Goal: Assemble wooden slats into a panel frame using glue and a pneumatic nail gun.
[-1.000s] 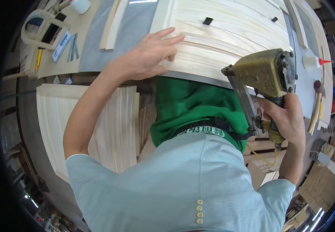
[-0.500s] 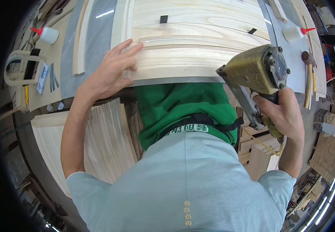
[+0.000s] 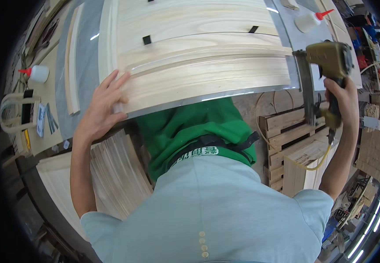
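Observation:
Pale wooden boards (image 3: 207, 72) lie across the bench in front of me, with a narrow wooden strip (image 3: 216, 52) running lengthwise over them. My left hand (image 3: 104, 105) rests at their left end, fingers spread and fingertips on the wood, thumb by the near edge. My right hand (image 3: 345, 98) is wrapped round the handle of a brass-coloured air nail gun (image 3: 330, 59). The gun's nose is at the right end of the strip; whether it touches the wood I cannot tell. A yellow air hose (image 3: 319, 164) hangs from the handle.
White glue bottles with red tips stand at left (image 3: 39, 74) and right (image 3: 308, 22). Black marks (image 3: 147, 40) dot the far panel. Stacked boards (image 3: 111, 175) sit below the bench at left; a pallet (image 3: 282, 131) and wood blocks (image 3: 297, 173) are below right.
My right hand has carried the nail gun right and outward, to the right end of the strip. The view has shifted and turned; my left hand stays at the boards' left end.

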